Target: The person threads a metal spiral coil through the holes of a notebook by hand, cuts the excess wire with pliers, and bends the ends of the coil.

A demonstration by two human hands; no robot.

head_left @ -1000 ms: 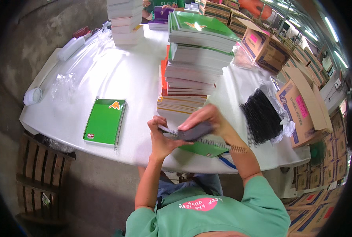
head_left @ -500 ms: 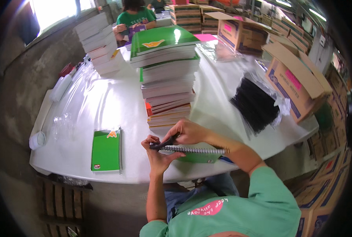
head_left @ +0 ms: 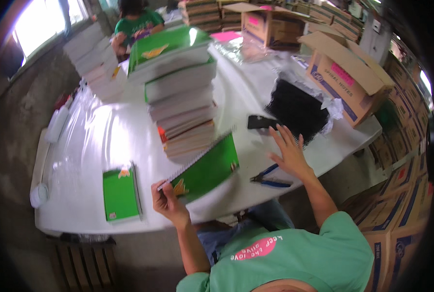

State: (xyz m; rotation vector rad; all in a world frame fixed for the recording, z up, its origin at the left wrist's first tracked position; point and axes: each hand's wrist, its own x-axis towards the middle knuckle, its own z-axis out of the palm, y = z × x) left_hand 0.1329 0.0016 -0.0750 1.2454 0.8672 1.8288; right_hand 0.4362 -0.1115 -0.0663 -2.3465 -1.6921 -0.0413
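Green covers the spiral notebook (head_left: 205, 170) that the left hand (head_left: 171, 204) pinches at one end of its coil, thumb and fingers clamped on the corner; the rest of it slants away to the hand's right, tilted, its coil along the far edge. The right hand (head_left: 290, 153) is well apart from that notebook, fingers spread and palm down. A flat black tool (head_left: 261, 122) lies just beyond its fingertips; I cannot tell whether they touch. Black coils (head_left: 297, 109) lie beyond that hand, blue-handled pliers (head_left: 271, 181) on its near left. Another green notebook (head_left: 120, 195) rests left of the left hand.
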